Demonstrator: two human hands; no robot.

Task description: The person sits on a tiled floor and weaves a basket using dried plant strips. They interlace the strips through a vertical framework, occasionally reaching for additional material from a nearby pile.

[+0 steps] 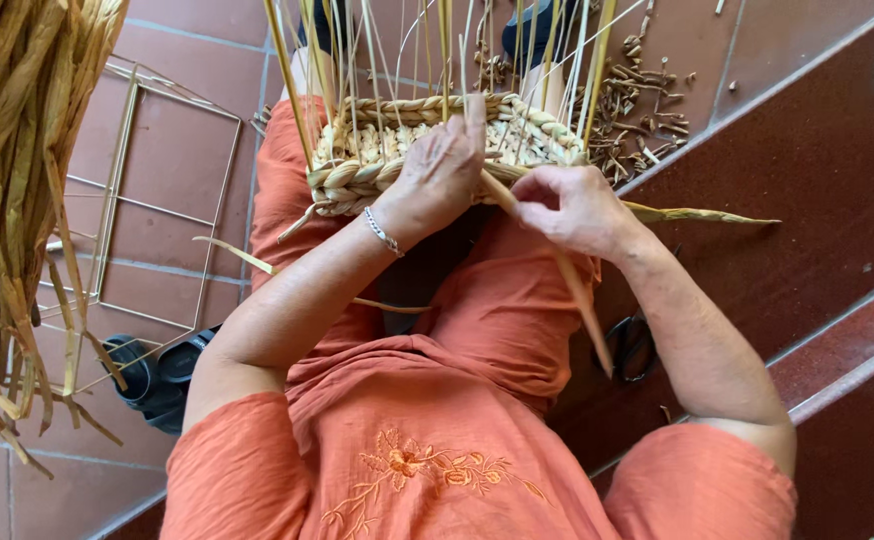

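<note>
View from above of a seated person in an orange dress weaving a basket [437, 140] that rests on their lap. The left hand [444, 170], with a thin silver bracelet [382, 232] at the wrist, lies over the near braided rim of the basket, palm down, fingers pressed against the weave and one finger raised along an upright stake [444, 50]; it grips nothing that can be made out. Just right of it, almost touching, the right hand [572, 205] is closed in a pinch around a long flat straw strand [577, 290], which runs from the basket rim, through the pinch, and down toward the person's right knee. Thin pale stakes rise from the basket beyond both hands. Behind the right hand, further out, lies a scatter of cut straw scraps [637, 110] on the floor. Below the right forearm a pair of black scissors [629, 345] sits on a dark red step [817, 180]. Well to the left of the left hand, a bundle of dried straw [17, 200] hangs, with a wire frame [157, 210] on the tiled floor and dark sandals [152, 375] near the left elbow
</note>
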